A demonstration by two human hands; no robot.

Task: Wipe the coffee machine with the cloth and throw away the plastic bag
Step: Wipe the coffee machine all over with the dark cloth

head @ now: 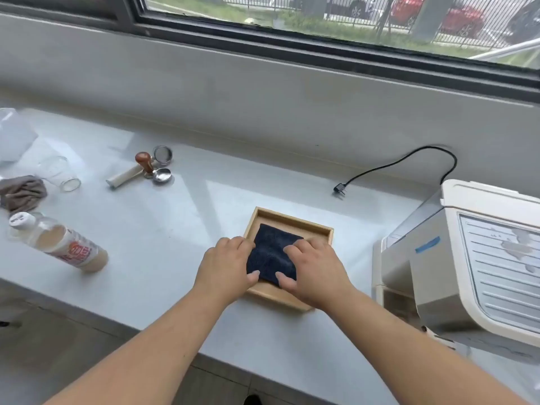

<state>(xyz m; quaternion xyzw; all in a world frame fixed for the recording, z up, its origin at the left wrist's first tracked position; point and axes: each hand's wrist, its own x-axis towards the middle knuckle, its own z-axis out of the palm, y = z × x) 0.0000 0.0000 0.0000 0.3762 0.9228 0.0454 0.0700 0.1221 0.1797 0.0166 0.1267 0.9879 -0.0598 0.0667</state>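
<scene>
Head view: cloth (270, 252) folded flat in tray (292, 220) on desk (163, 223), turned diamond-wise, long axis running near-to-far. Left hand (226, 266) and right hand (315, 268) pressing its sides (neither grip clenched). Machine (467, 258) right; bag (13, 135) far left.

The coffee machine (473, 267) and plastic bag (13, 138) are cut off by the frame edges.

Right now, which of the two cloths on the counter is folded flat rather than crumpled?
The dark blue cloth in the wooden tray, under both hands, is folded flat. The grey-brown cloth at the far left lies bunched in a heap.
</scene>
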